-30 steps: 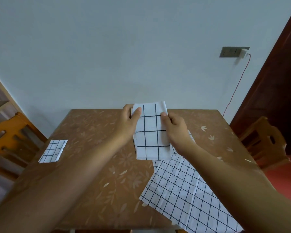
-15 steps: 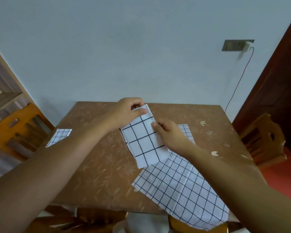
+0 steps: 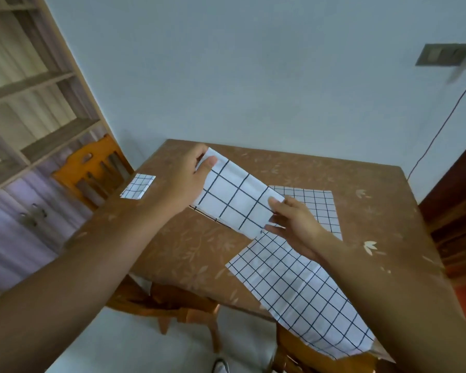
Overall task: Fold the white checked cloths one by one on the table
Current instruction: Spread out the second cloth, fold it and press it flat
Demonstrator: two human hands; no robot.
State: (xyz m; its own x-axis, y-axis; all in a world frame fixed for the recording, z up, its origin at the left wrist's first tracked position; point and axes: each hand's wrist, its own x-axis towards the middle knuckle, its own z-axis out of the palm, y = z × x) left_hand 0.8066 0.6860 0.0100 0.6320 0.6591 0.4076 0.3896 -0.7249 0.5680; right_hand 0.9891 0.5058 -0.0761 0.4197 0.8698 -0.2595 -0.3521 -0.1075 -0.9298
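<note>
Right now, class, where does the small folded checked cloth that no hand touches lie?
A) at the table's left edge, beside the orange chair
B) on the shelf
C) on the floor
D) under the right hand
A: the small folded cloth lies alone at the left edge of the table, near the orange chair.

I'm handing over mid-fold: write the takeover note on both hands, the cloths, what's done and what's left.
Left hand and right hand each pinch an end of the held cloth, folded into a strip above the table.
Done: small folded cloth at the table's left edge.
Left: set this one down; fold the open cloth overhanging the near edge and the flat cloth behind it.
</note>
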